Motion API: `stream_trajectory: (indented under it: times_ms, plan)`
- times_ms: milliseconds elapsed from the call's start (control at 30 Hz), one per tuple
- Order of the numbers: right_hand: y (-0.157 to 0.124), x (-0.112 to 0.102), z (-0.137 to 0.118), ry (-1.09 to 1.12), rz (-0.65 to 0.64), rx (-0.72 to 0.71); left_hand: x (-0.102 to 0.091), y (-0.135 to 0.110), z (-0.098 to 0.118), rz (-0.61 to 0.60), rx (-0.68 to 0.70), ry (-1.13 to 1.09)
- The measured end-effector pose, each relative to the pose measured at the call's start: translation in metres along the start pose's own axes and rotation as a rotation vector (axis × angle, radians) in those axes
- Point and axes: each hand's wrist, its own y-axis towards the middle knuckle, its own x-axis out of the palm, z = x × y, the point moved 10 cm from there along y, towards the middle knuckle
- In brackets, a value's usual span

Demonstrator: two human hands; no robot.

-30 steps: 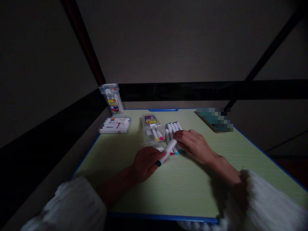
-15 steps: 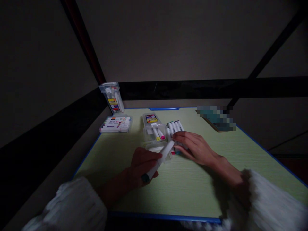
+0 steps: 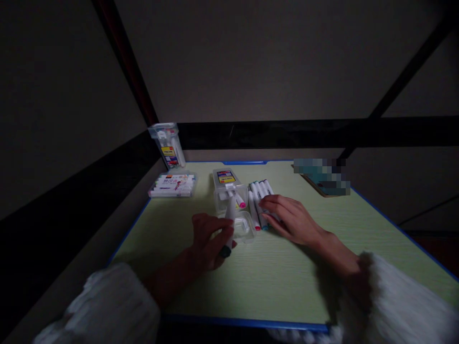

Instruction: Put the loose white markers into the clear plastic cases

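A white marker [image 3: 229,227] with a dark green end is pinched in my left hand [image 3: 211,239], its far end pointing at the mouth of a clear plastic case [image 3: 220,193]. That case lies on its side with a pink-ended marker [image 3: 239,200] and a yellow-ended one inside. Its clear lid [image 3: 247,234] lies open in front, partly behind my left hand. My right hand [image 3: 290,217] rests with fingers loosely spread over a row of white markers [image 3: 255,210] beside the case, covering some of them. Red and teal ends show at the near side of the row.
A flat pack of markers [image 3: 172,186] lies at the table's left edge. Behind it stands an upright clear case of markers [image 3: 170,148]. A blurred-out flat teal object [image 3: 319,177] lies at the back right. The pale green table [image 3: 272,286] has a blue rim and meets a wall behind.
My left hand has swung the marker leftward, away from my right hand and toward the case mouth. My right hand has let go of the marker's far end and stays over the row.
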Motion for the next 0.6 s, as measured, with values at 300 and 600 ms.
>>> stream_trajectory:
  times_ms: [300,600]
  plan:
    - [0.001,0.001,0.001,-0.001,-0.035,0.006,0.007,0.005,0.002,0.074,0.054,0.074]
    - [0.001,0.003,0.001,0.001,-0.063,0.016,0.024,-0.001,-0.015,-0.008,-0.045,0.036]
